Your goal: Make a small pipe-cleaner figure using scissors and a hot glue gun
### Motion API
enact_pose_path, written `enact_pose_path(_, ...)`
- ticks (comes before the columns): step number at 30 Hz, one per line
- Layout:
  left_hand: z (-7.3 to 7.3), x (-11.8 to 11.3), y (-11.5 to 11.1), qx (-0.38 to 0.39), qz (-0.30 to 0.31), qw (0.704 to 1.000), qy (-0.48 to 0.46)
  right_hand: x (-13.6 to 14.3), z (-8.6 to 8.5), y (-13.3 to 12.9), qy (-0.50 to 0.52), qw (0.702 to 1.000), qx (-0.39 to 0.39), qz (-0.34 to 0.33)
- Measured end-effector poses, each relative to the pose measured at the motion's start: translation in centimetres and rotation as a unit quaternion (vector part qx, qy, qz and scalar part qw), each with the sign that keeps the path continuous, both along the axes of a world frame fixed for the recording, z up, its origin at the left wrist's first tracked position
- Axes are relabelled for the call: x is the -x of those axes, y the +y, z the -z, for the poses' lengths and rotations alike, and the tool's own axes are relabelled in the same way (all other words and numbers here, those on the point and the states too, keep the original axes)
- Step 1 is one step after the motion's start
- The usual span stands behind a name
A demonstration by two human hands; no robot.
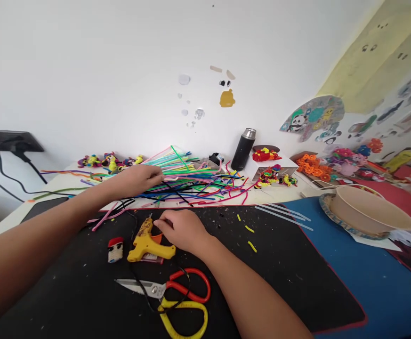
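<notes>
My left hand point(138, 181) reaches over a spread pile of coloured pipe cleaners point(198, 179). Its fingers are pinched, with a white pipe cleaner point(171, 178) sticking out at the fingertips. On the black mat point(276, 273), my right hand point(182, 228) is closed with fingers curled; whether it holds anything small is hidden. Just left of it lies a yellow glue gun point(149, 245), nozzle pointing away. A small figure with a red top and white body point(115, 249) sits beside the glue gun. Nearer to me lie scissors point(166, 289) with one red and one yellow handle, a black cord across them.
Short yellow pieces point(249, 229) and clear glue sticks point(285, 216) lie on the mat. A black thermos point(244, 149) stands by the wall near small finished figures point(270, 175). A beige bowl point(373, 209) is at right. A power strip point(9, 141) with cords is at left.
</notes>
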State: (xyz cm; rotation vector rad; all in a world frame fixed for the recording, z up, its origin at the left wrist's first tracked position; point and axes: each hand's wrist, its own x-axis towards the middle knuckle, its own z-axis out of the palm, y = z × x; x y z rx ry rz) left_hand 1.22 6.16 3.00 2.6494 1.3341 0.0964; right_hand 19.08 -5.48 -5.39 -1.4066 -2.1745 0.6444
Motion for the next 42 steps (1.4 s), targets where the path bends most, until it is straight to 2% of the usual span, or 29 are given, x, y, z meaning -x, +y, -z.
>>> enact_pose_path(5, -0.1, 3.1, -4.6, 0.029, -0.008, 0.992, -0.121, -0.3, 0.6, 0.6, 0.166, 0.985, 0.026, 0.037)
enact_pose_path(9, 0.8, 4.6, -7.0, 0.069, -0.048, 0.976, -0.203, -0.5, 0.7, 1.1, 0.333, 0.935, 0.114, 0.043)
enact_pose_path(14, 1.4, 4.8, -8.0, 0.055, -0.025, 0.984, -0.167, -0.7, -0.2, 1.1, 0.444, 0.875, 0.185, 0.05)
enact_pose_path(20, 0.7, 4.9, -8.2, 0.061, -0.015, 0.989, -0.136, -0.7, -0.8, 0.9, 0.504, 0.834, 0.213, 0.063)
enact_pose_path(27, 0.5, 4.7, -8.4, 0.075, 0.013, 0.991, -0.111, -0.6, -0.6, 0.9, 0.503, 0.832, 0.225, 0.061)
enact_pose_path(42, 0.6, 6.0, -7.0, 0.023, -0.022, 0.986, -0.163, -0.2, -0.3, 0.5, 0.469, 0.854, 0.216, 0.064)
